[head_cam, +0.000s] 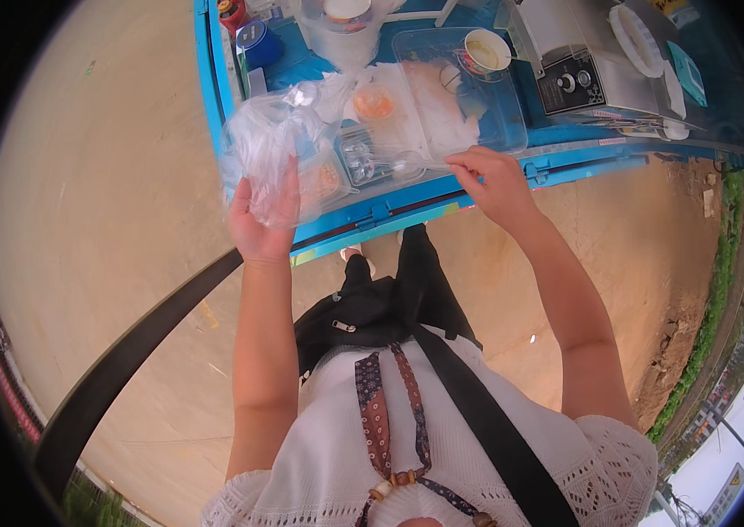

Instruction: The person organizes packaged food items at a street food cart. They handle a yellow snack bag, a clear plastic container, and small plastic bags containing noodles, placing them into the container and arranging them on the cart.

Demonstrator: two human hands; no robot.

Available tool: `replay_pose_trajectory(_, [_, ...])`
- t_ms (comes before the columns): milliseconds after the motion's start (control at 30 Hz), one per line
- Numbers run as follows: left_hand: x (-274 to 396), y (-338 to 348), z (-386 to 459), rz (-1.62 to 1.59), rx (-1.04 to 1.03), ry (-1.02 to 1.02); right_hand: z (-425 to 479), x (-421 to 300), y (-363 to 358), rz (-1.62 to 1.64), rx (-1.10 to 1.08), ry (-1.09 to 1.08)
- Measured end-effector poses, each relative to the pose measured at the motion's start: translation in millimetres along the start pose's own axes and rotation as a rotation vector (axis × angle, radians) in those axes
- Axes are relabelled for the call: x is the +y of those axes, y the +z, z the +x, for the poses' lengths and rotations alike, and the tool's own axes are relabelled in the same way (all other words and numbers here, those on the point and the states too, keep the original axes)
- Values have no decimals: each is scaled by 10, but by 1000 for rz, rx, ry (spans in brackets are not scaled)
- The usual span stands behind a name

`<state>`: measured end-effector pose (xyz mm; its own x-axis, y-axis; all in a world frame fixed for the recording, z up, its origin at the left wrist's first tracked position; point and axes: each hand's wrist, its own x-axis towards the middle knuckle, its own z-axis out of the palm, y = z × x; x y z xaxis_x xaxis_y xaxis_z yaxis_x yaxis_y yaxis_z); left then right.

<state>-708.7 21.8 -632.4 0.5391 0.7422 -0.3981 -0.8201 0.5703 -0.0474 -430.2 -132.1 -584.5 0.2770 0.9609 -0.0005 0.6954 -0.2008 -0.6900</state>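
My left hand is at the near left edge of the blue counter, its thumb and fingers around a crumpled clear plastic bag. Part of the fingers shows only through the film. My right hand pinches the end of a thin clear plastic piece over the counter's front edge; whether it is bag film or a spoon handle I cannot tell. Between the hands is a clear compartment box with shiny contents. A tub of pale bits sits partly behind the bag. Beyond lies a round container with orange food.
A clear plastic tray holds white paper and a bowl. At right stands a metal appliance with knobs. A blue-lidded jar and a red bottle stand back left. Blue latches line the counter's front.
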Motion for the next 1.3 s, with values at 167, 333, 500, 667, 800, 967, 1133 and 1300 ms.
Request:
replay_pose_trajectory(167, [55,-39,-84,38,73,1,282,992,1039,-56,-95,-366])
replay_pose_trajectory(333, [157,-278,-205,86,-25,-76,457,1413,1459,-82,-150,-552])
replay_pose_trajectory(500, [79,-324,-239,96,109,-17,518,1657,1619,-253,-117,-672])
replay_pose_trajectory(667, [-42,-319,-195,69,168,-11,513,1779,1742,-285,-176,-634])
replay_pose_trajectory(800, [-28,-380,-201,43,139,-59,616,1536,1598,-198,-273,-494])
replay_pose_trajectory(967, [-28,-392,-178,42,147,-60,653,1732,1571,-239,-417,-540])
replay_pose_trajectory(1133, [-61,-388,-190,82,258,-85,656,1721,1597,-176,-402,-531])
replay_pose_trajectory(1300, [-48,-412,-202,98,258,-84,671,1642,1592,-149,-378,-517])
